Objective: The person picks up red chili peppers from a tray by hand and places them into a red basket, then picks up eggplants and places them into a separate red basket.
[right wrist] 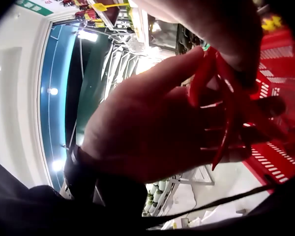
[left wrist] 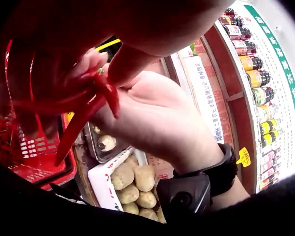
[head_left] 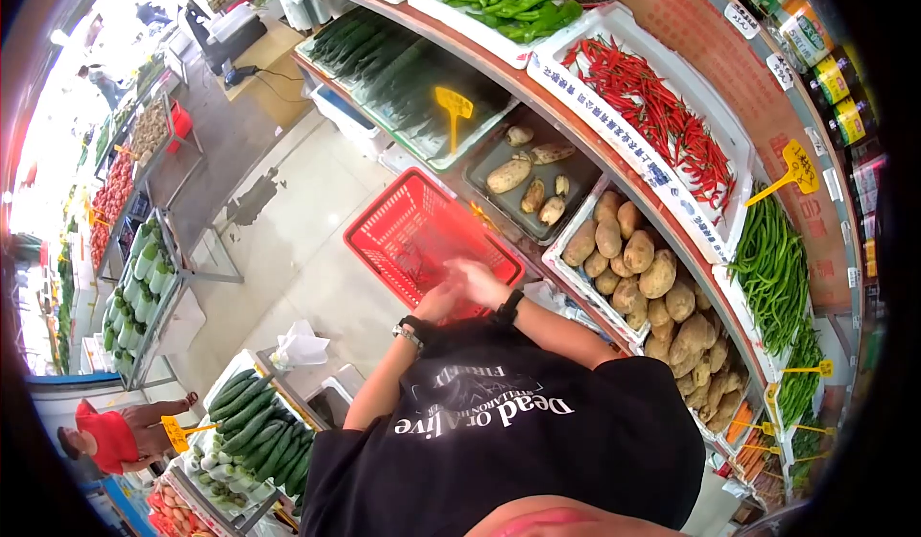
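My left hand (head_left: 439,302) and right hand (head_left: 480,283) meet over a red plastic basket (head_left: 380,201). Between them are a few slender red chili peppers (left wrist: 73,135), sharp in the left wrist view and also in the right wrist view, where the chili peppers (right wrist: 228,115) hang in front of the left palm. The left thumb reaches the stem end, and the fingers of both hands pinch around it. More red chilies (left wrist: 1,142) lie inside the basket. In the head view the hands hide the held chilies.
Right of the basket, a shelf carries a tray of lotus roots (head_left: 508,174), a box of potatoes (head_left: 660,273) and a white box of red chilies (head_left: 652,105). Cucumbers (head_left: 259,427) stand at lower left. Farther left is a person in a red shirt (head_left: 107,438).
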`<state>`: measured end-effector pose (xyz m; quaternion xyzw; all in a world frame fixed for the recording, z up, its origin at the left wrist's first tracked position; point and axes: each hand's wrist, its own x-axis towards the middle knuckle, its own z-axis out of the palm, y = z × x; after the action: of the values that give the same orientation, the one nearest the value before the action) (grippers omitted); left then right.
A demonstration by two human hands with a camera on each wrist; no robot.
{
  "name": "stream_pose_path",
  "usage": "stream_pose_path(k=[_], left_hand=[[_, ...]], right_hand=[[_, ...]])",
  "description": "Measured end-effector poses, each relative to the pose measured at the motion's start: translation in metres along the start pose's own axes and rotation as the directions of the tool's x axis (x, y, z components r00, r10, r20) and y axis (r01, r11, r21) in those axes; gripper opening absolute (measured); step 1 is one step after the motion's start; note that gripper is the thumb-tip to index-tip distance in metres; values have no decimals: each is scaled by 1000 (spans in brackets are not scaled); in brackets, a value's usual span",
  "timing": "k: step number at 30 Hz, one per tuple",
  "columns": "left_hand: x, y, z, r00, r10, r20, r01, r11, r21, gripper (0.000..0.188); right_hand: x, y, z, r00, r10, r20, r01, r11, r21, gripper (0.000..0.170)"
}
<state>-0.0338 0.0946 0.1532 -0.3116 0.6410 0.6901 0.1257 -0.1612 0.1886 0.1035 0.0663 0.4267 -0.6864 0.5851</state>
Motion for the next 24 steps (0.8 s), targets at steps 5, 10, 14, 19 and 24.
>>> stream_pose_path(k=[5,10,14,19,24], left_hand=[[19,-24,-6,991,-2,130,28,981,-194,33],[13,-11,1,997,5,82,24,939,-343,31],[28,-15,-5,986,-92,136,129,947,-295,35],[30,-9,-2,968,-98,231,158,953,-260,32],[68,-47,-7,982,-81,170,102,988,-118,23]], right_hand=[[-14,-17,21,997,-59,41,59,998,-15,27],[-14,-5,23,986,-167,24,169,978,-121,30],[-11,-7,21,972,-233,27,234,966,-106,31],[-23,-23,0,999,-18,-27,8,937,-349,29],[-36,-29,-31,936,-246,-252,175,946,-272,31]])
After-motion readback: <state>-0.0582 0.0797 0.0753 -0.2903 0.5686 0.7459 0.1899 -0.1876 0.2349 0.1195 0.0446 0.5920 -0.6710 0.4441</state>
